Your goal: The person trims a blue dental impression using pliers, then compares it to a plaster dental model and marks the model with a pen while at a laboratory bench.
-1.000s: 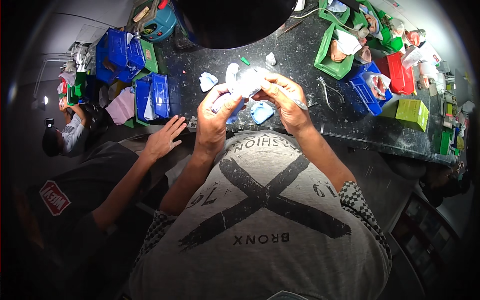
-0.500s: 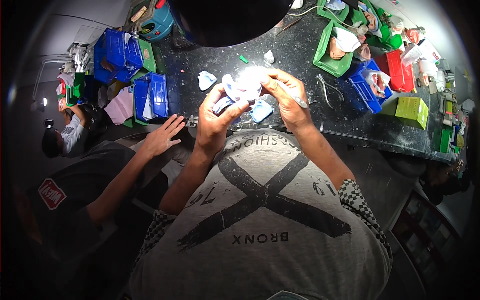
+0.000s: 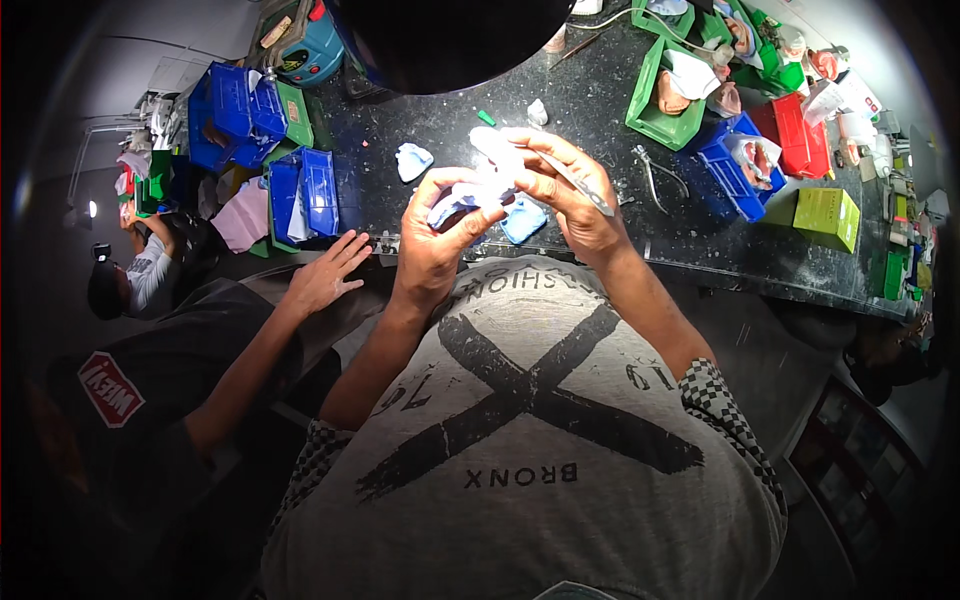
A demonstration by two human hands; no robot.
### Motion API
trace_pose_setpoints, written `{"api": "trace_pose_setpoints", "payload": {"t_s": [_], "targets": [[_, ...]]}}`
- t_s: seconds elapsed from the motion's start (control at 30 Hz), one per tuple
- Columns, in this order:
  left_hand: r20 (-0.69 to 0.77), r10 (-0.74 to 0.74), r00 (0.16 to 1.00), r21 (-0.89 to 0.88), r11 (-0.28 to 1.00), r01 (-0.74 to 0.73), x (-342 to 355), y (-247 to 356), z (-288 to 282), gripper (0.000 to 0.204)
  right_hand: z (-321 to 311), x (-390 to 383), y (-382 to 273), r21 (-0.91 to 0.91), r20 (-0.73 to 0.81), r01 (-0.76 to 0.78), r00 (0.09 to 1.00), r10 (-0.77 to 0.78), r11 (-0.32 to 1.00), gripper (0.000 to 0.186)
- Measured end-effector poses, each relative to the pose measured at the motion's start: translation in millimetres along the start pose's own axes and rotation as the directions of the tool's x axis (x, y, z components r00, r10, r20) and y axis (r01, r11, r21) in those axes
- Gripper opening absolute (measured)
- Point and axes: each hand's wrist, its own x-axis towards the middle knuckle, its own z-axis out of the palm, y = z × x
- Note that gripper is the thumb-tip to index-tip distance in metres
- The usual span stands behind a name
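Both my hands are raised over the near edge of the dark bench under a bright lamp. My left hand (image 3: 433, 232) is closed around a blue-and-white plaster piece (image 3: 458, 202), thumb on its near side. My right hand (image 3: 568, 195) grips a white plaster piece (image 3: 492, 148), which meets the left one; glare washes out the detail where they touch. A thin metal blade-like tool (image 3: 592, 194) also lies in the right hand's fingers, pointing back toward the wrist. Beyond my left hand lies a pale blue plaster piece (image 3: 413, 161). Another blue piece (image 3: 523, 220) sits just under my hands.
Blue bins (image 3: 303, 195) stand at left, beside a co-worker's spread hand (image 3: 328, 274). Pliers (image 3: 652, 178) lie to the right, before a green bin (image 3: 665, 105), a blue bin (image 3: 735, 175) and a yellow-green box (image 3: 827, 218). A black lamp head (image 3: 460, 45) hangs overhead.
The white piece in my right hand has tilted up and away from me, its far end standing higher. My right hand's tool has swung so more of the blade shows.
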Motion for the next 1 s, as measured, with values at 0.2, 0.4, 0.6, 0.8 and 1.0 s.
{"api": "trace_pose_setpoints", "payload": {"t_s": [0.2,0.4,0.6,0.8,1.0], "targets": [[0.114,-0.028,0.993,0.016,1.000,0.026,2,8,0,0.036,-8,1,-2,-0.032,-0.014,-0.007,1.000,0.007,0.999,0.035],[-0.146,-0.015,0.989,-0.052,0.999,0.007,7,2,-4,0.035,-17,2,-8,-0.043,0.059,-0.076,0.995,0.079,0.996,0.032],[-0.007,-0.307,0.952,-0.117,0.946,0.304,11,-2,-18,0.035,-28,18,-6,-0.166,0.157,-0.242,0.951,0.268,0.956,0.029],[0.072,-0.422,0.904,-0.197,0.882,0.428,8,-3,-21,0.024,-29,24,2,-0.009,0.039,-0.337,0.941,0.337,0.941,0.041],[-0.103,-0.360,0.927,-0.343,0.888,0.306,9,-6,-21,0.021,-31,16,-1,-0.072,0.005,-0.158,0.987,0.158,0.985,0.049]]}}
